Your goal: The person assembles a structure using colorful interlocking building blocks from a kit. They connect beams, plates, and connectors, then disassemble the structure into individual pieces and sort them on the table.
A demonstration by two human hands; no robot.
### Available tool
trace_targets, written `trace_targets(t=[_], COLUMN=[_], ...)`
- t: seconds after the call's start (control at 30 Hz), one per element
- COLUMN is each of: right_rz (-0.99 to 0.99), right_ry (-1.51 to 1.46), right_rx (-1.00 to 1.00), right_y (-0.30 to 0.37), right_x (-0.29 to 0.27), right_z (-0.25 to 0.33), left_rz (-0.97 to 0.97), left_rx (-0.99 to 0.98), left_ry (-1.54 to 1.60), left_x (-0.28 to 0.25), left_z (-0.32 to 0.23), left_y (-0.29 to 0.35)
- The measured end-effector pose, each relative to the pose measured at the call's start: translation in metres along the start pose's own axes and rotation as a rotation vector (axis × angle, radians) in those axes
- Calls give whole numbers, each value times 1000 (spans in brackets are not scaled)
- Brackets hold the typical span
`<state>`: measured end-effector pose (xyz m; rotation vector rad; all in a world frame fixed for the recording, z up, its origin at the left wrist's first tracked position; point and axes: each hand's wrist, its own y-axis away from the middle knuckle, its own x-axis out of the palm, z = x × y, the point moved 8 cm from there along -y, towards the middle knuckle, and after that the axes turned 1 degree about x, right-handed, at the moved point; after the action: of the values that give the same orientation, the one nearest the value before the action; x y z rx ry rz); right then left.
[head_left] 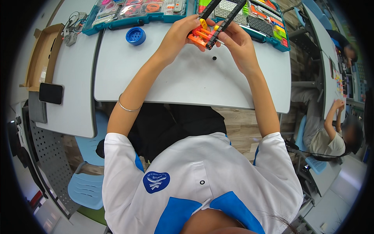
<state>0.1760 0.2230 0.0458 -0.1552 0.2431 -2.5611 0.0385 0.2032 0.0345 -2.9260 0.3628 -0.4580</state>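
Above the far part of the white table, both my hands grip a partly built model (201, 34) of plastic building pieces. Two long black beams stick out from it, with orange, red and yellow parts between them. My left hand (182, 35) closes on its left side, fingers partly behind the orange pieces. My right hand (238, 41) pinches the right side, where a thin light-coloured rod (220, 41) shows by the thumb. A tiny black round piece (214, 58) lies on the table just below. Left of my hands sits a blue plastic wheel (135, 36).
Two teal-edged cases of sorted parts, the left (134, 19) and the right (269, 23), stand at the far edge. On the left table (74, 85) are a black phone (51, 93), a cardboard box (43, 54) and a power strip (70, 38). Other people sit at right.
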Motion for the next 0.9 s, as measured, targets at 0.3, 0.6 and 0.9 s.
trace_targets(t=[0.3, 0.6, 0.9], right_rz=[-252, 20, -53], right_ry=[558, 103, 227], right_rx=[-587, 48, -190], right_y=[14, 8, 9], right_x=[-4, 19, 13], right_z=[35, -8, 1], left_rz=[-154, -104, -92], left_rx=[106, 275, 452], left_ry=[-383, -504, -717], left_x=[-23, -1, 3], left_z=[-6, -24, -30], left_y=[-1, 10, 9])
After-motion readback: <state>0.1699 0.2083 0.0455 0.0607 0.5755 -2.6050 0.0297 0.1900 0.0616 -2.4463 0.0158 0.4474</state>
